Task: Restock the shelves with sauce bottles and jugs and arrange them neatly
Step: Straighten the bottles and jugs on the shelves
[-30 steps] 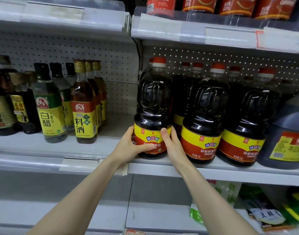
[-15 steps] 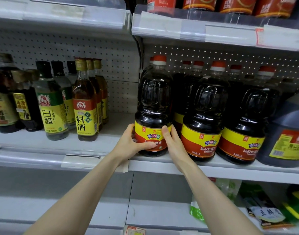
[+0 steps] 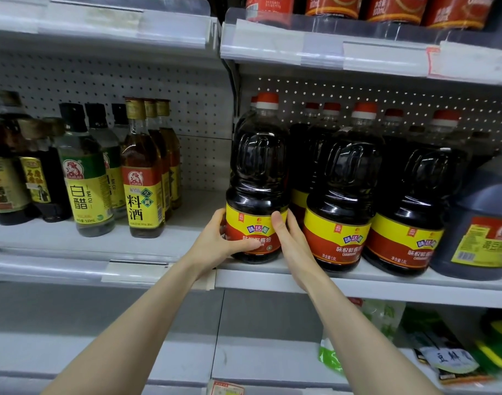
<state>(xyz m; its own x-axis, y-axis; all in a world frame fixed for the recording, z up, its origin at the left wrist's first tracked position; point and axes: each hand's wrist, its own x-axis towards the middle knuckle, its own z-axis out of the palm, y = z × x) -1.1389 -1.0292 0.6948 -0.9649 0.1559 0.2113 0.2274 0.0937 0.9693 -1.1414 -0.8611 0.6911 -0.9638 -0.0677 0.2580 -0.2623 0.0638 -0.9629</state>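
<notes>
A tall dark soy sauce jug (image 3: 258, 166) with a red cap and a yellow-and-red label stands upright at the left end of the right-hand shelf (image 3: 272, 276). My left hand (image 3: 218, 242) grips its lower left side, thumb across the label. My right hand (image 3: 291, 238) holds its lower right side, thumb up along the label, fingers hidden behind the jug. Two matching jugs (image 3: 343, 195) (image 3: 412, 206) stand in a row to its right, with more behind them.
On the left shelf section stand cooking wine bottles (image 3: 143, 178), white vinegar bottles (image 3: 83, 178) and dark sauce bottles (image 3: 4, 172), with a bare gap of shelf (image 3: 198, 212) beside the held jug. A big dark jug (image 3: 483, 223) is far right. Packets lie on the lower shelf (image 3: 443, 354).
The view has shifted slightly. The jug has turned a little, so more of its front label shows. Both hands keep their hold low on its sides.
</notes>
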